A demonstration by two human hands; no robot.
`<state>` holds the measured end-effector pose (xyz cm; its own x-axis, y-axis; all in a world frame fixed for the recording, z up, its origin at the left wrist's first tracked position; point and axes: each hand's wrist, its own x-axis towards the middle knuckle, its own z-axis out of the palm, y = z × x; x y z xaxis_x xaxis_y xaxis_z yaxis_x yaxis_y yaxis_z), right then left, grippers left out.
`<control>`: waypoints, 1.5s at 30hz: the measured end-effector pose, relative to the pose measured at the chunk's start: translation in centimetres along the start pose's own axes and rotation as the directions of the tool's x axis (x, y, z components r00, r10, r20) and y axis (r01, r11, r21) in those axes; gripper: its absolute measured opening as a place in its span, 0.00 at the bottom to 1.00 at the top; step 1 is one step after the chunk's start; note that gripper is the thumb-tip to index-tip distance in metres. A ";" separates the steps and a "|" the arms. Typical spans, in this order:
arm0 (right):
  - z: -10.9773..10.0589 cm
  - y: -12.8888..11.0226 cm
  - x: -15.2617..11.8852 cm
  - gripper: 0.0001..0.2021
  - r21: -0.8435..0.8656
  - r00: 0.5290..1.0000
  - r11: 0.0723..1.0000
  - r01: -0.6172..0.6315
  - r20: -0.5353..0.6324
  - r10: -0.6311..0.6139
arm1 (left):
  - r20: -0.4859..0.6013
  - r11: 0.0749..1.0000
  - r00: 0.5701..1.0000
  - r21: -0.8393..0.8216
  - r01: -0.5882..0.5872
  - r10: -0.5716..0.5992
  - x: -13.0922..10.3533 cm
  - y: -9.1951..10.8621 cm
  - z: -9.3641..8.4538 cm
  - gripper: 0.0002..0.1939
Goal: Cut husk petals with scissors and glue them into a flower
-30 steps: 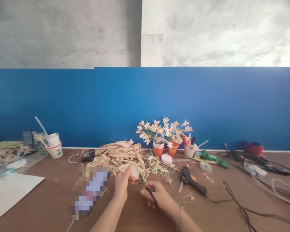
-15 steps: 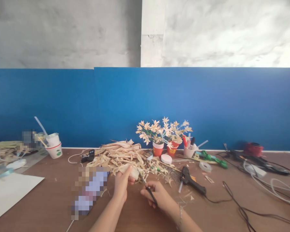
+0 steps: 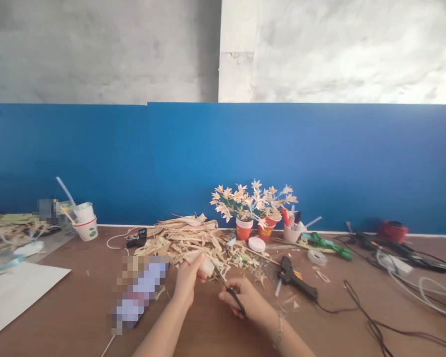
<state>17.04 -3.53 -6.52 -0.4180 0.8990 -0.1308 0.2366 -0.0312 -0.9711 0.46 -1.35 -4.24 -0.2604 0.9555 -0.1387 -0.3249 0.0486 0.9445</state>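
My left hand [image 3: 188, 280] pinches a pale, flat piece of dried husk [image 3: 207, 266] between thumb and fingers. A pair of scissors [image 3: 235, 300] with black handles is in my right hand [image 3: 243, 296], its blades pointing up and left to the husk piece's right edge. Whether the blades touch the piece I cannot tell. Just beyond both hands lies a heap of dried husk strips [image 3: 186, 235]. Behind it to the right, pale star-shaped flowers [image 3: 241, 198] stand in a red paper cup [image 3: 244, 229] and a second red cup [image 3: 266, 229].
A black glue gun [image 3: 295, 280] lies right of my hands, its cord trailing right. A blurred-out phone-like object [image 3: 143, 292] is at left. Also on the table are a white cup [image 3: 86, 229], a tape roll [image 3: 317, 257], a round white lid [image 3: 256, 244] and a white sheet [image 3: 22, 297].
The view has shifted slightly, so most things sit a little further right. Both hands keep their hold on the husk piece and scissors, nearly unmoved.
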 end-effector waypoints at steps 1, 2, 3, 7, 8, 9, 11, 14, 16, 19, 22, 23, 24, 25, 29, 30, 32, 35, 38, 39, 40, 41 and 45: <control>-0.1 0.0 0.0 0.17 -0.003 1.000 1.000 -0.004 0.008 0.004 | 0.000 1.000 1.000 0.004 0.003 -0.003 0.0 0.0 0.0 0.19; -0.1 -0.1 -0.1 0.16 -0.008 1.000 1.000 -0.010 0.016 0.010 | 0.000 1.000 1.000 0.009 0.006 -0.006 0.0 0.1 0.0 0.19; -0.2 -0.2 -0.1 0.16 -0.012 1.000 1.000 -0.013 0.023 0.013 | -0.001 1.000 1.000 0.014 0.006 -0.006 -0.1 0.1 0.0 0.18; -0.4 -0.6 -0.4 0.13 -0.045 0.999 0.999 -0.006 0.045 0.008 | 0.013 0.999 1.000 0.037 -0.010 0.010 -0.1 0.3 -0.1 0.18; -0.5 -0.7 -0.5 0.13 -0.053 0.999 0.999 -0.006 0.046 0.009 | 0.018 0.999 1.000 0.045 -0.011 0.011 -0.1 0.3 -0.1 0.18; -0.6 -0.9 -0.7 0.13 -0.062 0.999 0.998 -0.010 0.051 0.013 | 0.022 0.999 1.000 0.053 -0.010 0.009 -0.1 0.3 -0.1 0.18; -0.7 -1.3 -0.9 0.13 -0.075 0.998 0.997 -0.019 0.062 0.024 | 0.020 0.998 1.000 0.066 -0.012 0.010 -0.1 0.4 -0.2 0.18; -0.8 -1.8 -1.2 0.13 -0.093 0.997 0.995 -0.021 0.077 0.028 | 0.020 0.997 1.000 0.074 -0.022 0.020 -0.2 0.5 -0.2 0.18; -0.8 -2.0 -1.2 0.13 -0.101 0.996 0.994 -0.029 0.077 0.037 | 0.030 0.997 0.999 0.077 -0.026 0.023 -0.3 0.5 -0.2 0.18; -0.7 -1.7 -1.1 0.13 -0.100 0.996 0.994 -0.052 0.066 0.058 | 0.043 0.996 0.999 0.088 -0.024 0.021 -0.3 0.4 -0.1 0.18; -0.7 -1.4 -1.0 0.12 -0.087 0.997 0.995 -0.047 0.058 0.052 | 0.046 0.995 0.999 0.097 -0.017 0.012 -0.3 0.3 -0.1 0.18; -0.7 -1.4 -1.0 0.13 -0.085 0.997 0.996 -0.040 0.057 0.045 | 0.047 0.995 0.999 0.100 -0.016 0.011 -0.3 0.3 -0.1 0.18; -0.7 -1.5 -1.0 0.13 -0.084 0.997 0.996 -0.035 0.061 0.041 | 0.050 0.994 0.999 0.104 -0.015 0.010 -0.3 0.3 -0.2 0.18; -0.7 -1.6 -1.1 0.14 -0.083 0.997 0.996 -0.031 0.067 0.037 | 0.055 0.994 0.998 0.107 -0.017 0.011 -0.2 0.3 -0.2 0.18; -0.9 -2.3 -1.4 0.15 -0.081 0.994 0.996 -0.041 0.093 0.048 | 0.064 0.992 0.998 0.123 0.001 -0.009 0.0 0.2 -0.3 0.18; -0.9 -2.4 -1.4 0.15 -0.082 0.994 0.996 -0.042 0.098 0.050 | 0.066 0.992 0.998 0.127 0.009 -0.017 0.0 0.2 -0.4 0.18; -0.9 -2.4 -1.5 0.16 -0.082 0.993 0.996 -0.039 0.106 0.047 | 0.076 0.991 0.997 0.130 0.017 -0.027 0.1 0.2 -0.4 0.18; -1.0 -2.3 -1.4 0.16 -0.080 0.992 0.996 -0.030 0.117 0.039 | 0.092 0.992 0.995 0.123 0.016 -0.028 0.1 0.2 -0.4 0.18; -1.0 -2.3 -1.4 0.16 -0.078 0.992 0.996 -0.041 0.119 0.050 | 0.097 0.992 0.995 0.121 0.025 -0.037 0.0 0.4 -0.4 0.18; -1.1 -2.3 -1.4 0.16 -0.079 0.991 0.996 -0.046 0.120 0.055 | 0.099 0.992 0.994 0.122 0.029 -0.042 -0.1 0.4 -0.4 0.18; -1.1 -2.4 -1.4 0.15 -0.082 0.991 0.995 -0.047 0.124 0.057 | 0.104 0.992 0.993 0.125 0.034 -0.047 -0.1 0.5 -0.4 0.18; -1.1 -2.4 -1.5 0.15 -0.085 0.990 0.995 -0.046 0.131 0.057 | 0.110 0.991 0.993 0.129 0.037 -0.052 -0.1 0.6 -0.4 0.17; -1.4 -2.4 -1.5 0.14 -0.083 0.985 0.996 -0.033 0.168 0.047 | 0.143 0.987 0.988 0.156 0.031 -0.053 -0.2 0.7 -0.5 0.16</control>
<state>18.33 -4.22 -3.68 -0.5477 0.8104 -0.2079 0.3222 -0.0251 -0.9463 -0.14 -1.61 -3.69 -0.1102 0.9833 -0.1448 -0.1873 0.1225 0.9746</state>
